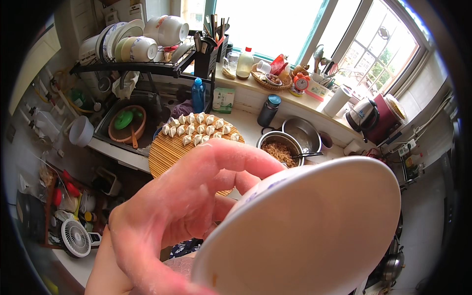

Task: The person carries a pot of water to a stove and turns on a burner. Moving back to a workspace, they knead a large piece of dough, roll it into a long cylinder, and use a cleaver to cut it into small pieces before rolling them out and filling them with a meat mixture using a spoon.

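Close in front of me, my left hand (177,199) grips a white ceramic bowl (309,228) with blue marks on its outside. The bowl is tilted, its inside facing me; a small brown speck shows low on its wall. Out of view is my right hand. Behind my left hand, a round tray of thin slats (162,155) on the counter carries several pleated dumplings (190,128). To its right stands a metal pot (261,142) of brown minced filling (277,150) with dark chopsticks (311,155), beside a wider metal basin (303,132).
At left, a sink holds a brown basin (110,129) with a green item and an orange-handled utensil. Above is a dish rack (129,67). A dark bottle (268,110) and a blue bottle (198,96) stand on the counter. An electric kettle (363,114) is at right.
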`<state>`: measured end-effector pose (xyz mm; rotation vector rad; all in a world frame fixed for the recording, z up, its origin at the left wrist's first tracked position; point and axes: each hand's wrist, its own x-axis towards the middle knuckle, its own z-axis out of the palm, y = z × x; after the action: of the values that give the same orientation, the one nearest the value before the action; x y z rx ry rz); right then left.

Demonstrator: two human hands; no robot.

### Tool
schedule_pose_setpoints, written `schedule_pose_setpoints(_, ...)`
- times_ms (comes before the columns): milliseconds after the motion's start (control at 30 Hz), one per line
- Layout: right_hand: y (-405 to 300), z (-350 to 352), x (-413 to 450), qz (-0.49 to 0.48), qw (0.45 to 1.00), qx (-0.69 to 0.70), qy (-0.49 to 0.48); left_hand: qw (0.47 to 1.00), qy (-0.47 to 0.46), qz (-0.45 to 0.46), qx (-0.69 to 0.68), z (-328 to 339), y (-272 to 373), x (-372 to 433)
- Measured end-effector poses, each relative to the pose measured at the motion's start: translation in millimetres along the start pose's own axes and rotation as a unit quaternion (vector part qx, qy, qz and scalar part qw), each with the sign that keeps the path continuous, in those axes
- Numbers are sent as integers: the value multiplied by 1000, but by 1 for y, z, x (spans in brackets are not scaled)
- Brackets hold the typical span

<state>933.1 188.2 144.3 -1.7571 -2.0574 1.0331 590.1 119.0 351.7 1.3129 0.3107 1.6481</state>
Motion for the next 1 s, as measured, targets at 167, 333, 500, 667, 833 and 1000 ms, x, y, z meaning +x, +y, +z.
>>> schedule_pose_setpoints(167, 11, 4, -1, 4, 1000, 10, 7, 1000, -3, 2, 4, -1, 5, -1)
schedule_pose_setpoints(333, 35, 12, 4, 44, 996, 71, 19, 1000, -12, 2, -1, -2, 6, 1)
schedule_pose_setpoints(500, -34, 7, -13, 128, 986, 103, 32, 1000, -13, 2, 1, -7, 7, 1)
schedule_pose_setpoints(667, -29, 11, -9, 69, 996, 33, 39, 1000, -20, 7, -1, -10, 11, 1)
schedule_pose_setpoints(833, -8, 19, -3, 44, 998, 20, 51, 999, -34, 12, -5, -12, 13, 1)
schedule_pose_setpoints(1000, 15, 27, 0, 16, 998, 8, 67, 999, -47, 19, -14, -13, 13, 1)
